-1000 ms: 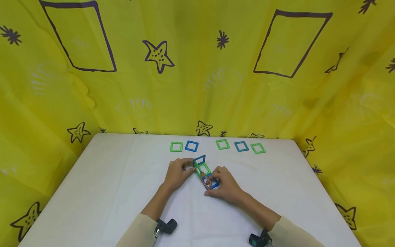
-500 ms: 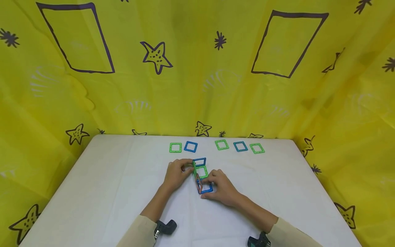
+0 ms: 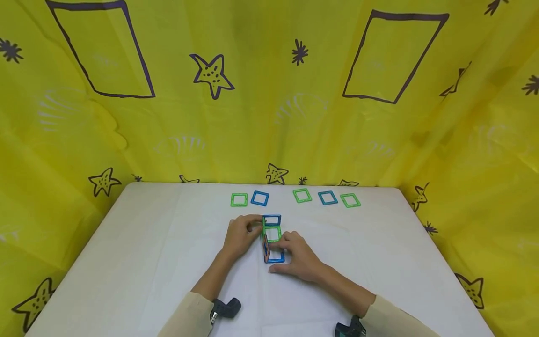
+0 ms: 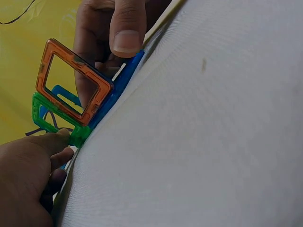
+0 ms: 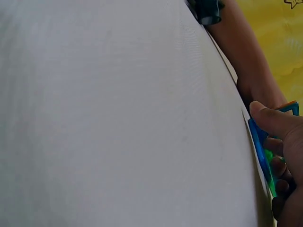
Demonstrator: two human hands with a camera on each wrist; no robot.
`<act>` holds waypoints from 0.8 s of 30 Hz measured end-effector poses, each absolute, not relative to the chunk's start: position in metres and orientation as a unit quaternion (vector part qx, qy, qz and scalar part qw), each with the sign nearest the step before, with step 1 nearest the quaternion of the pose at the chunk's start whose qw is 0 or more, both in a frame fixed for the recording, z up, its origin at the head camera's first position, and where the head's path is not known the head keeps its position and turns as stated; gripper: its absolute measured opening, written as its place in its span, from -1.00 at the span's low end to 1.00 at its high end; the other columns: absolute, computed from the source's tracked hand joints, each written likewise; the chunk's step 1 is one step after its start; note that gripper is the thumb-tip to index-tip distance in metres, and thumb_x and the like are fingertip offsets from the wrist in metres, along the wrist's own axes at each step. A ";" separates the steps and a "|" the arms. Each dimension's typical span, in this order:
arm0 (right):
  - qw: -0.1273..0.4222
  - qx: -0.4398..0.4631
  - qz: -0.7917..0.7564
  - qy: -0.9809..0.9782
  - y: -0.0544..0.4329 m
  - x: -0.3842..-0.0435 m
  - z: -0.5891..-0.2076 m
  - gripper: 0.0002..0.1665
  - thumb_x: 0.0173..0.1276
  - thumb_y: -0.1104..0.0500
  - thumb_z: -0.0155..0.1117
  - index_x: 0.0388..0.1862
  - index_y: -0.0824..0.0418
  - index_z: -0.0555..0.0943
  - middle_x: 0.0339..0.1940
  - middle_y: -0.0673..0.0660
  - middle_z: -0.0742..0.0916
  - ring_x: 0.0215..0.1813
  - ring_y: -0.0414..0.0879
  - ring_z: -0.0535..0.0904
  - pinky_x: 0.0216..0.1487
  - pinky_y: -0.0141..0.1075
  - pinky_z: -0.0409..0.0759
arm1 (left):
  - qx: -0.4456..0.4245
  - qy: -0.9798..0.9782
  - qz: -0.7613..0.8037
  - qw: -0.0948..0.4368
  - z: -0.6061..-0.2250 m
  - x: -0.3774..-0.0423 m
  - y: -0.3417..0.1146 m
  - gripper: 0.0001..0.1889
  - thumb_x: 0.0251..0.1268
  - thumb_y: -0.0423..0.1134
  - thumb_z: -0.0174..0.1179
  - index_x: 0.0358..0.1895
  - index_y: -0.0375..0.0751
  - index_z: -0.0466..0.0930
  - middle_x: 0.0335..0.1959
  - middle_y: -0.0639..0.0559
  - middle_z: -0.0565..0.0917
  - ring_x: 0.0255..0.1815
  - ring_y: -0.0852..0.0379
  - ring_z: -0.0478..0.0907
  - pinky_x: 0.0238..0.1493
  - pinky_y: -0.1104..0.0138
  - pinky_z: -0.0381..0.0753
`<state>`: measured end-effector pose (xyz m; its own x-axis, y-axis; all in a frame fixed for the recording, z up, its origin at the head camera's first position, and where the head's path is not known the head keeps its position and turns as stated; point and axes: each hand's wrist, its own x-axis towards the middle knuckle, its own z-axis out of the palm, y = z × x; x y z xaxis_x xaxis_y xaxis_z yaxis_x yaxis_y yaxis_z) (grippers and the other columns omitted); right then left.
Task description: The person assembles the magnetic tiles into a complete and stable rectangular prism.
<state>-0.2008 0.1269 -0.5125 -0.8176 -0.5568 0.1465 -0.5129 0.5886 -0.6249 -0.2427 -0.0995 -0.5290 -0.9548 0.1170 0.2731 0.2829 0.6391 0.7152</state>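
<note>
Several square magnetic tiles are joined mid-table. A flat green tile meets a flat blue tile in front. Along the left side stand an upright green tile and an orange tile, which leans a little. A second blue tile is upright at the far end. My left hand pinches the upright green tile between thumb and fingers. My right hand grips the flat blue tile, thumb at its front edge and index finger reaching across beside the orange tile.
At the back of the white table lie loose tiles: a green one and a blue one to the left, another blue one between two green ones to the right. A yellow patterned curtain surrounds the table.
The joined tiles have turned from a slant to nearly straight front to back, their front end swinging left with my right hand. My left hand stays at the green tile.
</note>
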 end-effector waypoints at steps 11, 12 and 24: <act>-0.018 -0.330 -0.419 0.846 0.115 -0.200 -0.504 -0.50 0.11 -0.06 0.73 -0.28 0.03 0.52 -0.36 0.00 0.57 -0.22 -0.14 0.40 -0.21 -0.30 0.39 | -0.118 -0.896 -0.413 0.114 -0.527 -0.245 -0.100 -0.73 0.34 -0.23 0.42 0.07 -0.07 0.81 -0.46 0.22 0.56 -0.40 0.18 0.38 -0.11 0.17 0.27; -0.018 -0.332 -0.420 0.844 0.114 -0.200 -0.504 -0.51 0.13 -0.06 0.72 -0.28 0.03 0.52 -0.36 0.01 0.56 -0.22 -0.14 0.40 -0.21 -0.30 0.39 | -0.118 -0.896 -0.412 0.114 -0.527 -0.245 -0.100 -0.73 0.34 -0.23 0.42 0.07 -0.07 0.81 -0.46 0.22 0.56 -0.40 0.17 0.38 -0.11 0.17 0.27; -0.029 -0.347 -0.422 0.837 0.106 -0.197 -0.504 -0.56 0.22 0.01 0.67 -0.28 0.01 0.49 -0.31 -0.04 0.53 -0.19 -0.19 0.37 -0.18 -0.30 0.38 | -0.114 -0.899 -0.409 0.110 -0.532 -0.244 -0.100 -0.73 0.35 -0.21 0.41 0.09 -0.05 0.81 -0.51 0.22 0.50 -0.41 0.17 0.36 -0.15 0.18 0.27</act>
